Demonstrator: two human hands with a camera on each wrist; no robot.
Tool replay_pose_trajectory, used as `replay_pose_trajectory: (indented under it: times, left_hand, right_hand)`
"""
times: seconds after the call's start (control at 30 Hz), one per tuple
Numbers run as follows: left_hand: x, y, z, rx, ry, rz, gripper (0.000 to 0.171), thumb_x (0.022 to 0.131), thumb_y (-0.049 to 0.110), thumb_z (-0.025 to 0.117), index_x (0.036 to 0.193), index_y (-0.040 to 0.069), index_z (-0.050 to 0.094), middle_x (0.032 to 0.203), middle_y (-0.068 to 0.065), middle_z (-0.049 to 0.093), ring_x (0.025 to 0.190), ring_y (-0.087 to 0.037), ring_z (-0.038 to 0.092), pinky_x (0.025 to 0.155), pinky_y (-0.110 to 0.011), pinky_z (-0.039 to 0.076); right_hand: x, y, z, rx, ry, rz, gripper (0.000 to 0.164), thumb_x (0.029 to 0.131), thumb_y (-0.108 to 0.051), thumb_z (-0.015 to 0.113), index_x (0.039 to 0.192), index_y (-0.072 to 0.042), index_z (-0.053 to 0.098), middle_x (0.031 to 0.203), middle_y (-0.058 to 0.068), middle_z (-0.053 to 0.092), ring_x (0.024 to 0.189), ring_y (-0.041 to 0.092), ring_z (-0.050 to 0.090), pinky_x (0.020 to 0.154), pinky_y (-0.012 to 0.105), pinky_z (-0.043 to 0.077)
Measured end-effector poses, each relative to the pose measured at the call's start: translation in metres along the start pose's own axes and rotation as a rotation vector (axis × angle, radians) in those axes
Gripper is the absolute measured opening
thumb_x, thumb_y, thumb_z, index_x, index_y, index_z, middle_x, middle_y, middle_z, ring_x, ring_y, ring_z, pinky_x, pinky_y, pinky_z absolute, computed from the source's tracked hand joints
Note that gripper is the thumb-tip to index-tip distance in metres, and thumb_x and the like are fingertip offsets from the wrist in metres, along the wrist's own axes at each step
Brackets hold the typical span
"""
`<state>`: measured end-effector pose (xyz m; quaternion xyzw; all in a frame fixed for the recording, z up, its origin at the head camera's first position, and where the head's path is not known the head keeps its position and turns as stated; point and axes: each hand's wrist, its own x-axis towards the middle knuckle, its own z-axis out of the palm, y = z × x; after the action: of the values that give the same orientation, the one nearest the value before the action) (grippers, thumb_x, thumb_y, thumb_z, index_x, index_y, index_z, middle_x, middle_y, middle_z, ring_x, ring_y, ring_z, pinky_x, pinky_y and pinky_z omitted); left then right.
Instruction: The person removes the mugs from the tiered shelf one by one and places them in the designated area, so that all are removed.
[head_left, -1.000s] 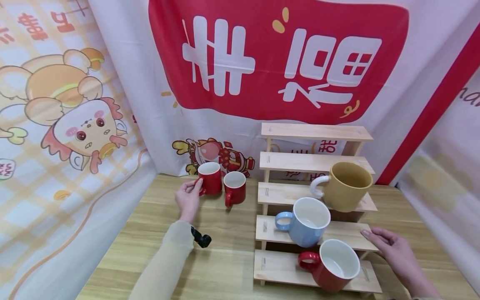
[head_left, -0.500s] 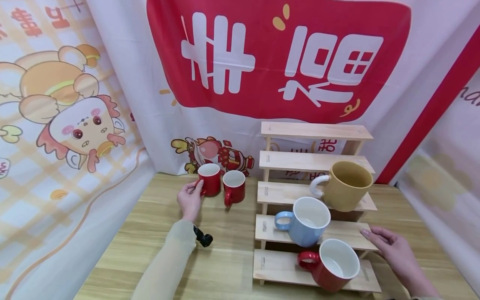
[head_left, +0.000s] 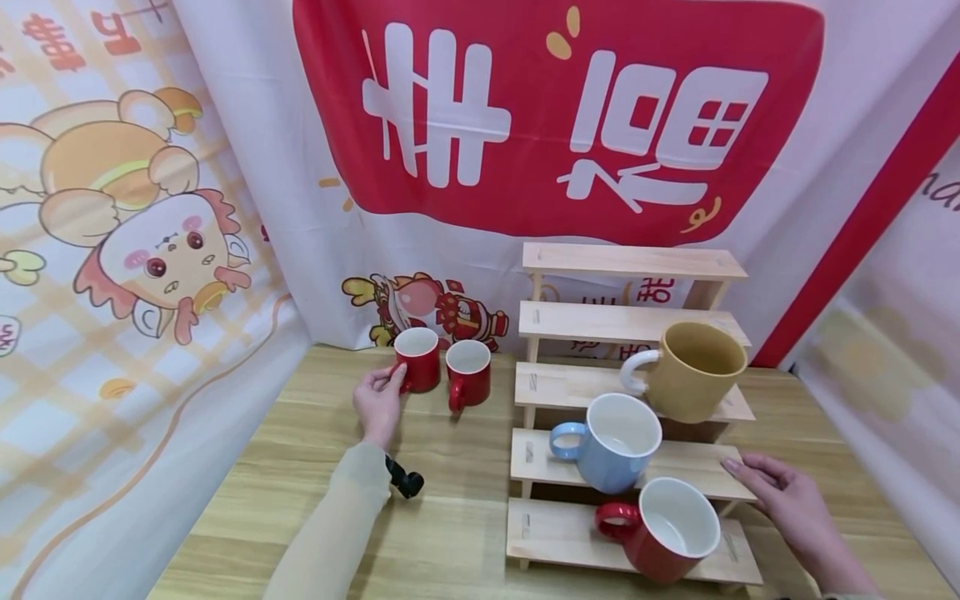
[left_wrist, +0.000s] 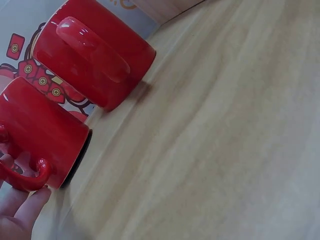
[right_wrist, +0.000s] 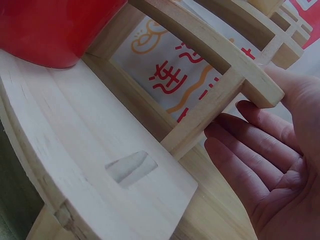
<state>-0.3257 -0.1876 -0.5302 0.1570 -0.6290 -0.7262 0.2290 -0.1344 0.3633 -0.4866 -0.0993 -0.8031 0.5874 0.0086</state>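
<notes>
1. Finding three upright mugs already on the wooden stand (head_left: 558, 383): the bottom red mug (head_left: 663, 546) on its lowest tier, the blue mug (head_left: 611, 458) on its second tier from below, and the yellow mug (head_left: 682, 387) on its third.
2. Judging this part as probably done, with no hand touching any of these three mugs.
3. Seeing two more mugs off the stand, both to its left at the counter (head_left: 450, 492): the inner red mug (head_left: 471, 379) nearer to the stand, the outer red mug (head_left: 422, 362) just beyond, with a narrow gap between.
4. Gripping the handle of the outer red mug with the left hand (head_left: 377, 404), fingers and thumb closed around it. Not possible to tell about full contact between its base and the counter.
5. Holding the right end of the stand's second tier with the right hand (head_left: 795, 504), thumb above and fingers below, perhaps for steadiness.
6. Judging the work as partly complete: outer red mug grasped but not yet on the stand, inner red mug untouched.
</notes>
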Motion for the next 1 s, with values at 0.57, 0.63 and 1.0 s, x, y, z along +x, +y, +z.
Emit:
replay_pose_trajectory:
  times: [0.57, 0.63, 1.0]
  left_hand:
    - [-0.006, 0.001, -0.007, 0.079, -0.01, 0.017, 0.042, 0.088, 0.021, 0.083, 0.118, -0.003, 0.067, 0.114, -0.018, 0.072, 0.105, -0.022, 0.069, 0.086, -0.03, 0.059]
    - [-0.006, 0.007, -0.008, 0.079, -0.015, 0.01, 0.05, 0.088, 0.024, 0.084, 0.125, -0.002, 0.064, 0.12, -0.017, 0.07, 0.111, -0.021, 0.066, 0.088, -0.027, 0.057]
    - [-0.008, 0.071, 0.006, 0.043, -0.049, 0.111, 0.05, 0.086, 0.034, 0.085, 0.128, 0.012, 0.069, 0.132, -0.012, 0.066, 0.121, -0.02, 0.062, 0.102, -0.032, 0.05]
  right_hand:
    - [0.0, 0.0, 0.0, -0.08, 0.022, 0.01, 0.042, 0.102, -0.033, 0.066, 0.126, 0.0, 0.063, 0.1, -0.023, 0.066, 0.093, -0.009, 0.059, 0.074, 0.02, 0.057]
    - [0.0, 0.0, 0.0, -0.078, 0.019, 0.016, 0.043, 0.102, -0.032, 0.066, 0.127, 0.002, 0.062, 0.1, -0.023, 0.066, 0.093, -0.009, 0.059, 0.074, 0.02, 0.056]
    - [0.0, 0.0, 0.0, -0.057, 0.01, 0.015, 0.035, 0.102, -0.033, 0.066, 0.124, -0.005, 0.065, 0.1, -0.023, 0.067, 0.094, -0.008, 0.06, 0.075, 0.019, 0.056]
